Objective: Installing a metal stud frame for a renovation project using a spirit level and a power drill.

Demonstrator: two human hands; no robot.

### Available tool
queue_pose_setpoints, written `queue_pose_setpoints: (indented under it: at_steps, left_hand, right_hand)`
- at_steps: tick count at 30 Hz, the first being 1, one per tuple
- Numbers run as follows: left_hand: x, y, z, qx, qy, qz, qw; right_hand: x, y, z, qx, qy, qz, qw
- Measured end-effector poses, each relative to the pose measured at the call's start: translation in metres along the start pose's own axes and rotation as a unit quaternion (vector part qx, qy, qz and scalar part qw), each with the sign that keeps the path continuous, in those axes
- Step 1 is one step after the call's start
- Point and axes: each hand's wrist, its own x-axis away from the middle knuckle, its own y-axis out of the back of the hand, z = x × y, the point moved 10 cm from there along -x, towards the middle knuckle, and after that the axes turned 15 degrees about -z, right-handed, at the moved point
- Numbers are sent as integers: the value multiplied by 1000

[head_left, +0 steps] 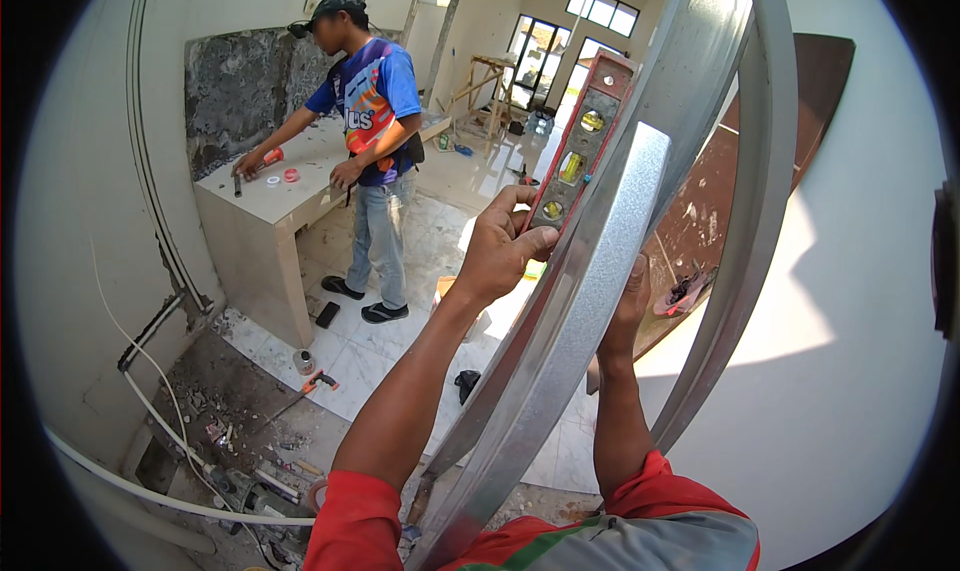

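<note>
My left hand (492, 249) grips the lower end of a spirit level (602, 96) with a red edge and yellow vials. The level stands tilted along a grey metal frame (600, 291) that runs from above down toward my body. On the frame's other side, my right hand (626, 311) is closed on the metal at about the same height. The frame hides part of that hand's fingers.
A co-worker (370, 111) stands at a tiled counter (250, 256), with red tape (291, 175) on it. A phone (326, 315), metal can (304, 361), orange-handled saw (322, 381), power tool (250, 496) and rubble lie on the floor. A brown panel (700, 211) leans at right.
</note>
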Motion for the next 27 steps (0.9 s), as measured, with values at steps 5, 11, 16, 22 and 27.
queue_pose_setpoints:
  at_steps: [5, 11, 16, 22, 27]
  left_hand:
    - [-1, 1, 2, 3, -2, -3, 1000]
    - [-1, -4, 0, 4, 6, 13, 1000]
    - [-2, -4, 2, 2, 8, 16, 1000]
    - [-1, -5, 0, -7, 16, 18, 1000]
    - [-2, -7, 1, 4, 19, 21, 1000]
  right_hand:
    - [-1, 0, -2, -4, 1, 0, 1000]
    - [-3, 3, -8, -15, 4, -2, 1000]
    - [-2, 1, -7, -31, -4, 3, 1000]
    - [-1, 0, -6, -36, -4, 4, 999]
    - [-2, 2, -7, -18, 2, 4, 1000]
